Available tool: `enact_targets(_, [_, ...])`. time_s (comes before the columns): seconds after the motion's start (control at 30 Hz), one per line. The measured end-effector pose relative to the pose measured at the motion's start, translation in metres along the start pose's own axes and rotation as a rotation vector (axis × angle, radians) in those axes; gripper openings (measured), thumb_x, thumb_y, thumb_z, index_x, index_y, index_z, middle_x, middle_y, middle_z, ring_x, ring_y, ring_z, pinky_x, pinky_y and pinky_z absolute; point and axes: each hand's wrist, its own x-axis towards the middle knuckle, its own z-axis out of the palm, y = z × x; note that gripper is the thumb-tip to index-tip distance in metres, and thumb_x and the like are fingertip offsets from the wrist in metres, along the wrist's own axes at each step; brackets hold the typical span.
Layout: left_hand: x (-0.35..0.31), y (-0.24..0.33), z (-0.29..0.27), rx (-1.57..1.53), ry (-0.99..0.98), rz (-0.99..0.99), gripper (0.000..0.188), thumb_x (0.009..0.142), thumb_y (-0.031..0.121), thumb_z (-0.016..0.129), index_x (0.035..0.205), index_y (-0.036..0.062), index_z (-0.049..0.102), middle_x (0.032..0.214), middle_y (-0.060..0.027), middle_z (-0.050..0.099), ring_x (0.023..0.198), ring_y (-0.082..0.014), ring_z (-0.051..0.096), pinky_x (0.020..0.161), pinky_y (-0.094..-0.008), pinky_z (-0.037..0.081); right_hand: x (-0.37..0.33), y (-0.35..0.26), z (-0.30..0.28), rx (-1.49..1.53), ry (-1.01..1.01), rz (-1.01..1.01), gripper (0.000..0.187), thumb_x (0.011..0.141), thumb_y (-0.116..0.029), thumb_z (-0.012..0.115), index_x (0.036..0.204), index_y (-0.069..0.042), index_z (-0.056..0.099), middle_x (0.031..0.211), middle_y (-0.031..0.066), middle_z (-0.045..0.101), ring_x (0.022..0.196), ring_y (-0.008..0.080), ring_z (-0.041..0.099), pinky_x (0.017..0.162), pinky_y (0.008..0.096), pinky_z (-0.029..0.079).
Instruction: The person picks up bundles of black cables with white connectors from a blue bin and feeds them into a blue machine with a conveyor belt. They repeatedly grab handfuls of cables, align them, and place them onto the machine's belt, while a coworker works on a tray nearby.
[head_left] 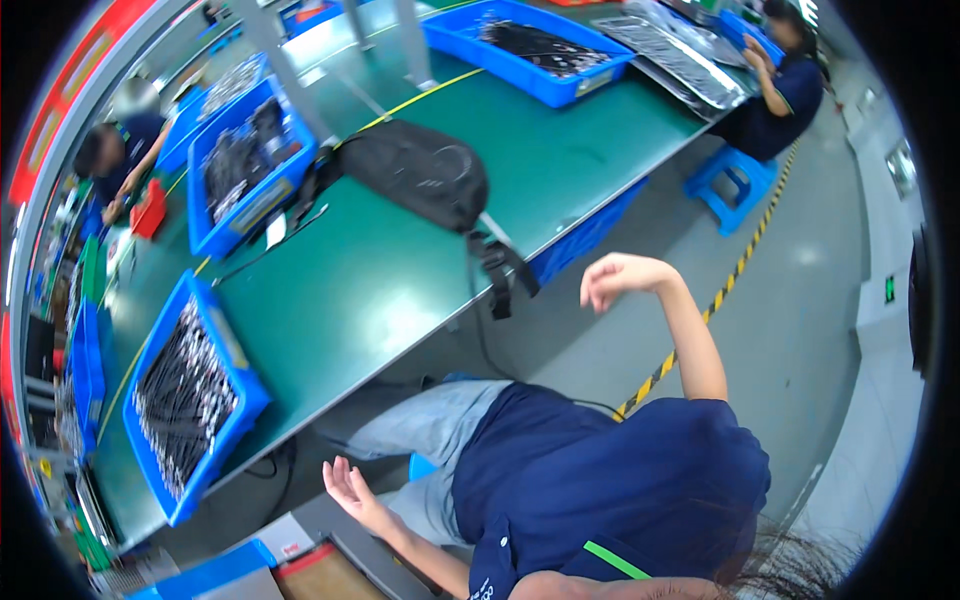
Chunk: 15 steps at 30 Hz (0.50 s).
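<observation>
My left hand (358, 497) is raised in the air near the table's front edge. Its fingers are stretched and apart, and nothing is in it. Off to the right, my right hand (625, 280) hangs from a bent wrist above the floor, its fingers loosely curled and holding nothing I can see. Neither hand touches anything. Closest to my left hand is a blue tray (250, 385) filled with black cables (185, 400) that have silvery ends. A black waist bag (415, 172) lies on the green table (350, 290), its buckled strap (497, 270) hanging over the edge.
More blue trays of cables stand at the back, one (570, 88) beside stacked silvery trays (685, 60). A person (785, 95) sits on a blue stool (735, 185) at far right; another person (125, 160) works at far left. Yellow-black tape (735, 275) crosses the floor.
</observation>
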Motion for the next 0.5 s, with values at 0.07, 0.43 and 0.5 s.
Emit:
enact_targets(0.07, [0.019,-0.002,0.019,-0.217,-0.082,-0.193,0.047,0.085,0.019,0.042,0.125,0.0018,0.025,0.121,-0.019,0.036,0.114,-0.0262,0.035,0.095,-0.0342,0.026,0.014,0.065,-0.063,0.22,0.395,0.028,0.018,0.078,-0.012,0.045,0.089,-0.005,0.058,0.077,0.0031,0.059,0.067,0.0089,0.056,0.061,0.021,0.047])
enact_targets(0.43, [0.105,-0.024,0.061,-0.822,-0.05,-0.285,0.039,0.079,0.028,0.055,0.103,-0.0017,0.048,0.102,-0.0105,0.053,0.092,-0.0178,0.049,0.084,-0.0295,0.039,0.216,0.213,-0.232,-0.1,0.927,0.318,0.026,0.078,-0.019,0.045,0.1,-0.007,0.054,0.084,0.0058,0.058,0.073,0.0144,0.056,0.057,0.028,0.046])
enact_targets(0.5, [0.11,-0.026,0.059,-0.727,-0.049,-0.295,0.036,0.079,0.026,0.054,0.103,-0.0002,0.048,0.103,-0.0094,0.053,0.091,-0.0167,0.05,0.082,-0.0285,0.04,0.236,0.218,-0.234,-0.214,0.941,0.43,0.026,0.078,-0.019,0.045,0.1,-0.007,0.054,0.085,0.0059,0.058,0.073,0.0145,0.056,0.057,0.0284,0.046])
